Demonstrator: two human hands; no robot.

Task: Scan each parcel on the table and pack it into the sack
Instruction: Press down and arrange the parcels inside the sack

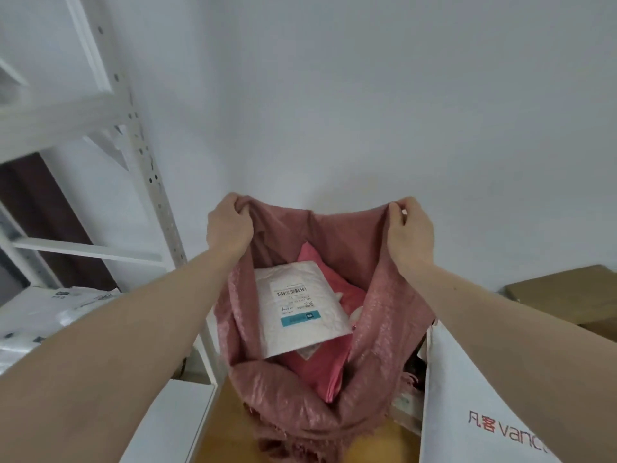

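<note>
A: What surrounds the sack?

B: The biggest thing is the pale wall (367, 95) behind it. Left of the sack stands a white metal shelving rack (147, 162) with a perforated upright, and on its lower shelf, left of the sack, lie white plastic-wrapped bundles (50, 315).

A: And to the right?

B: A large white mailer bag (467, 412) with red lettering stands just beside the sack's right side, partly hidden by the right forearm. Beyond it, further right of the sack, sits a brown cardboard box (564, 292).

A: The sack itself?

B: The pink woven sack (300, 406) is held up with its mouth spread wide. The left hand (228, 225) is closed tight on the left rim, fingers (242, 208) curled over the cloth; the right hand (409, 230) pinches the right rim shut the same way.

A: Anything inside?

B: A white padded parcel (300, 309) with a barcode label lies in the sack, on top of pink parcels (320, 369). Below the sack a yellowish-brown surface (223, 426) shows; whether that is the counter, I cannot tell.
</note>
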